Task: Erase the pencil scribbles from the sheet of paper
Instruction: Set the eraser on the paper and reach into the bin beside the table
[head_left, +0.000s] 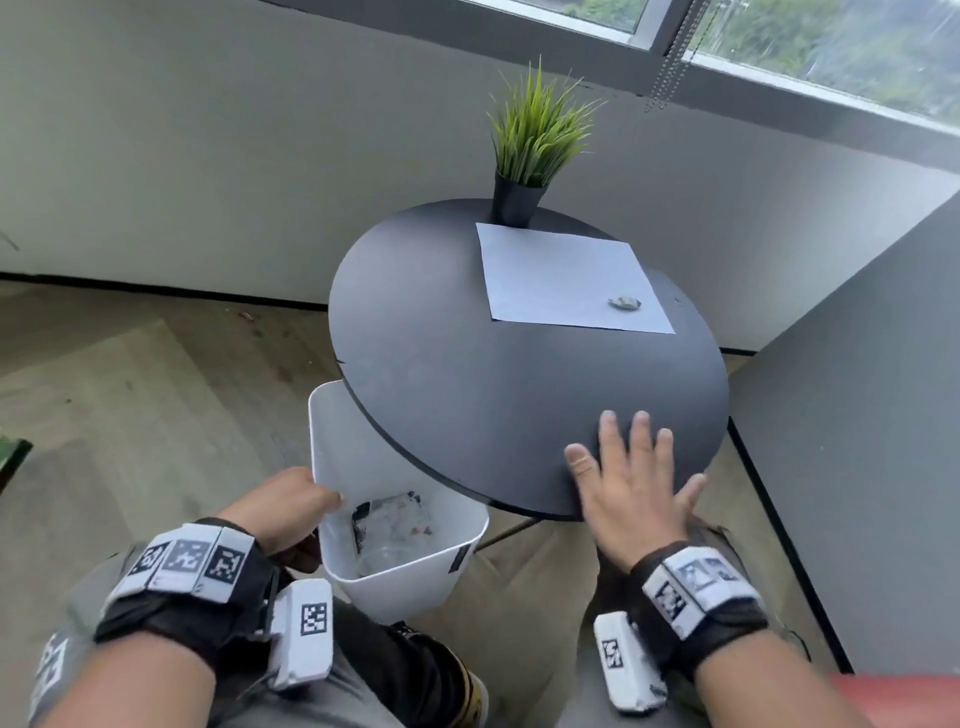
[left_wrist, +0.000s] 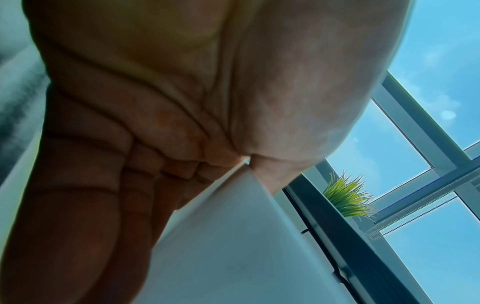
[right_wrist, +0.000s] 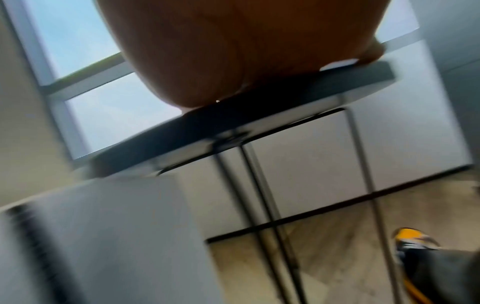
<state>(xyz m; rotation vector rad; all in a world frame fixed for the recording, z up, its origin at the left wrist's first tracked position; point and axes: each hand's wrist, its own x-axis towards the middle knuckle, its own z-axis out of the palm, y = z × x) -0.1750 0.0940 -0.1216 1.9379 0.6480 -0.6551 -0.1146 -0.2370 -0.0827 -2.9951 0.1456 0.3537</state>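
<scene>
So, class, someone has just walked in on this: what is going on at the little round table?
A person sits at a round black table. The left hand grips the rim of a white bin held under the table edge. The right hand lies flat on the tabletop near that edge, fingers spread. Farther back lies a sheet of paper, which looks blank from here, with a small grey lump, perhaps an eraser, resting on it. A potted plant stands behind.

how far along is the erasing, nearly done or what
Mostly done, it seems: the sheet of paper looks free of scribbles, with a small grey lump on it. In hand: the left hand grips the white bin at the table edge; the right hand lies flat there. Left: seemingly clearing the lump.
</scene>
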